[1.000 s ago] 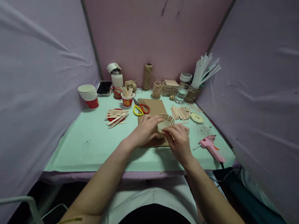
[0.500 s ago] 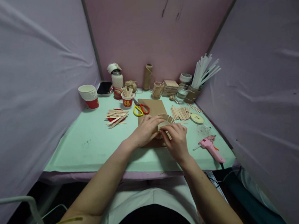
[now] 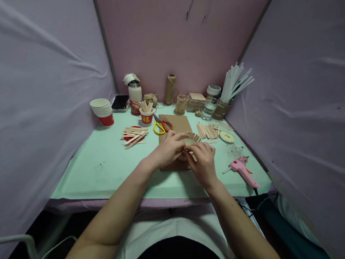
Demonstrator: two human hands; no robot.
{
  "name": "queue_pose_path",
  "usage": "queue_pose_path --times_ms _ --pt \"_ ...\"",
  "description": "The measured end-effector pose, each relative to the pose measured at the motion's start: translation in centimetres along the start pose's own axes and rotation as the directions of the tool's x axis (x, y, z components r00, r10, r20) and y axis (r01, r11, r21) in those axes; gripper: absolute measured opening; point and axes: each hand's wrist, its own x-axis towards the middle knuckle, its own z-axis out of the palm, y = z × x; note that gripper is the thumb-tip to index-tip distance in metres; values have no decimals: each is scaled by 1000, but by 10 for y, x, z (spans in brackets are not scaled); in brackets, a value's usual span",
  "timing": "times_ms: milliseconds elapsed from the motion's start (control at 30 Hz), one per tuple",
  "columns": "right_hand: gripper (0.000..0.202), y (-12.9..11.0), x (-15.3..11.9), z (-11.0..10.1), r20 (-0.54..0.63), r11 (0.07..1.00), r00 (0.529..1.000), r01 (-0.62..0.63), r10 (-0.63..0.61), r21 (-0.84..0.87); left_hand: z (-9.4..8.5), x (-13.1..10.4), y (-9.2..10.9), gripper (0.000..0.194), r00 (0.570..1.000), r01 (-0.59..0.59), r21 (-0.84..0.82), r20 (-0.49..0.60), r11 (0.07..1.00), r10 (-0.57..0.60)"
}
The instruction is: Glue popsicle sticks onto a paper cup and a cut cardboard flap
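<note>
A round tan basket-like piece [image 3: 195, 137], with short wooden slats standing along its far rim, sits over a sheet of brown cardboard [image 3: 178, 121]. My left hand [image 3: 169, 149] curls over its left side, the fingers closed on the rim. On the near side my right hand [image 3: 203, 159] pinches at the piece, thumb against fingertips, close to the left fingers. Both hands cover much of its front, and anything small between the fingertips is hidden. Scissors [image 3: 162, 126] with one yellow and one red handle rest at the cardboard's upper left.
At right lie a pink glue gun [image 3: 243, 172], a pale round disc [image 3: 227, 136] and a row of wooden sticks [image 3: 208, 131]. More sticks [image 3: 134, 135] pile at left. Paper cups [image 3: 103, 111], a stick-filled red cup [image 3: 147, 116], twine [image 3: 151, 99] and white glue sticks [image 3: 237, 81] line the back.
My left fingers have shifted slightly on the rim, moving a little closer to the right fingertips. Both hands stay on the basket-like piece; everything else lies as before.
</note>
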Motion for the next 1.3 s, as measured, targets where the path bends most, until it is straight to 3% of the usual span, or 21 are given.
queue_pose_path --times_ms 167,333,600,800,1033,1300 --pt "8 1 -3 1 10 1000 1000 -13 13 6 -2 1 0 12 1000 -6 6 5 1000 6" --pt "23 4 -11 -6 -20 999 999 -31 31 24 -2 2 -1 13 1000 -19 12 3 1000 19" --pt "36 15 -40 -8 89 982 988 -134 123 133 -6 1 2 5 1000 0 32 24 999 0" --pt "33 25 -57 8 114 949 965 -256 238 185 -6 -2 7 40 999 31 37 36 999 -32" --pt "17 26 -54 23 167 924 932 -348 322 158 -6 1 6 4 998 32 75 58 997 -36" --pt "16 22 -47 22 165 912 912 -395 375 108 -8 4 3 6 998 5 74 68 997 -10"
